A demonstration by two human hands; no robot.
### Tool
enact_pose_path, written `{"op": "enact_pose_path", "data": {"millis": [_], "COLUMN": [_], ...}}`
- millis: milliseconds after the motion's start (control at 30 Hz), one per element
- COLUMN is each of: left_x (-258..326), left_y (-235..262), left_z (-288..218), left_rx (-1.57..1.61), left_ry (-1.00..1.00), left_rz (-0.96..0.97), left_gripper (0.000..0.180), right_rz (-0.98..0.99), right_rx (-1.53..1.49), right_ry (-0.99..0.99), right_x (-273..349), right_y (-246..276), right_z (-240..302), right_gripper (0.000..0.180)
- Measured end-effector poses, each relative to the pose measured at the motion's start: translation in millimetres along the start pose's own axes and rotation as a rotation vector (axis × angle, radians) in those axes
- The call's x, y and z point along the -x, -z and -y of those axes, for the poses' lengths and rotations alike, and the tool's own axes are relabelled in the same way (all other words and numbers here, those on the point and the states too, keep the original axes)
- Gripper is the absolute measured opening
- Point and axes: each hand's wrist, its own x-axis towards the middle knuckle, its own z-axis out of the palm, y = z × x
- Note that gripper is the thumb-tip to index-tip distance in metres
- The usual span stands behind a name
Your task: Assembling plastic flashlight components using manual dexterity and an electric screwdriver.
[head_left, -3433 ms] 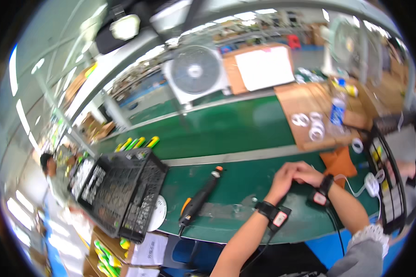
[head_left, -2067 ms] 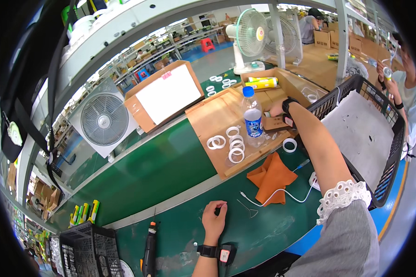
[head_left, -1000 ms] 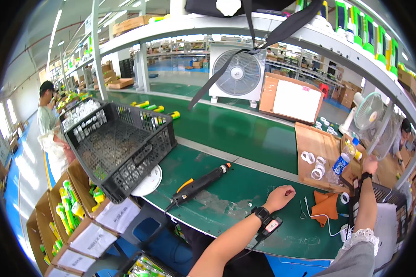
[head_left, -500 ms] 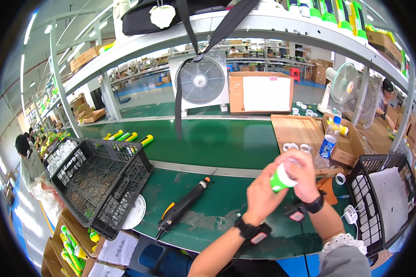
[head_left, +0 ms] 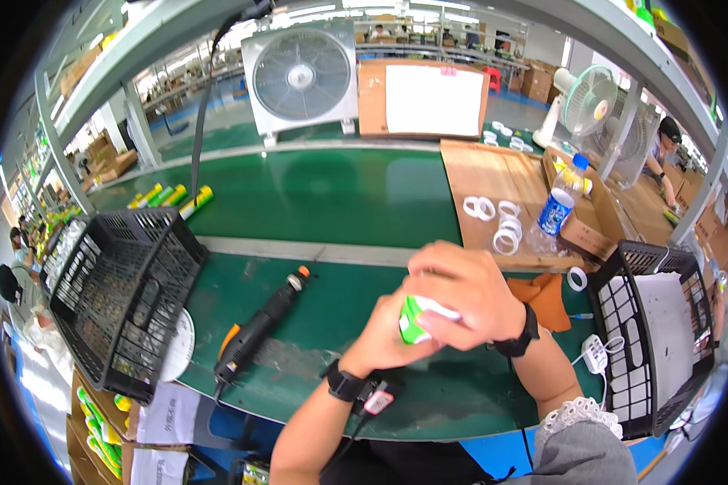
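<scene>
In front of me, above the green work surface (head_left: 299, 364), both hands are closed around a short green-and-white cylindrical part (head_left: 413, 322). My left hand (head_left: 380, 335) wraps its lower left side. From above and the right, my right hand (head_left: 471, 291) covers its white end, with bent fingers hiding much of it. Both wrists wear black bands. To the left of my hands lies a black corded power tool (head_left: 259, 331) with an orange tip. White rings (head_left: 505, 234) lie beyond my right hand on a wooden board (head_left: 461, 174).
A black crate (head_left: 121, 291) stands at left, another (head_left: 635, 347) at right. A water bottle (head_left: 554, 214) stands beside an open carton (head_left: 594, 234). An orange cloth-like piece (head_left: 546, 301) and white power strip (head_left: 594, 354) lie at right. Several yellow-green tubes (head_left: 166, 196) rest at far left.
The view has shifted, so the bench sits differently. My hands have drawn closer together, and my right hand now covers more of the part, whose white end was exposed before.
</scene>
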Motion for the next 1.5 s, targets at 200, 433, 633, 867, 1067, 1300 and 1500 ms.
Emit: {"op": "enact_pose_path", "data": {"millis": [200, 433, 633, 867, 1067, 1300, 1500], "left_x": [0.1, -0.3, 5.8, 4.6, 0.6, -0.5, -3.6], "left_y": [-5.7, -4.0, 1.1, 0.4, 2.7, 0.8, 2.5], "left_z": [13.8, 3.4, 15.6, 11.0, 10.1, 14.0, 20.8], "left_rx": [-0.116, -0.069, -0.488, -0.542, -0.418, -0.33, -0.265], "left_ry": [0.096, 0.043, -0.116, -0.133, -0.219, -0.266, -0.377], "left_rz": [-0.216, -0.349, -0.411, -0.347, -0.329, -0.422, -0.506], "left_gripper": [0.065, 0.064, 0.072, 0.073, 0.07, 0.069, 0.071], "right_rz": [-0.029, 0.068, 0.202, 0.276, 0.26, 0.274, 0.373], "right_rx": [-0.088, -0.468, -0.336, -0.213, -0.179, -0.197, -0.228], "right_ry": [-0.224, -0.472, -0.399, -0.384, -0.369, -0.313, -0.269], "right_x": [5.2, 8.7, 2.6, 3.1, 6.4, 6.0, 7.6], "right_y": [-23.6, -22.6, -1.8, 13.4, 18.0, 26.3, 31.9], "right_z": [-16.8, -25.0, -13.0, -4.2, -8.6, -14.5, -15.6], "right_gripper": [0.018, 0.03, 0.051, 0.048, 0.047, 0.042, 0.04]}}
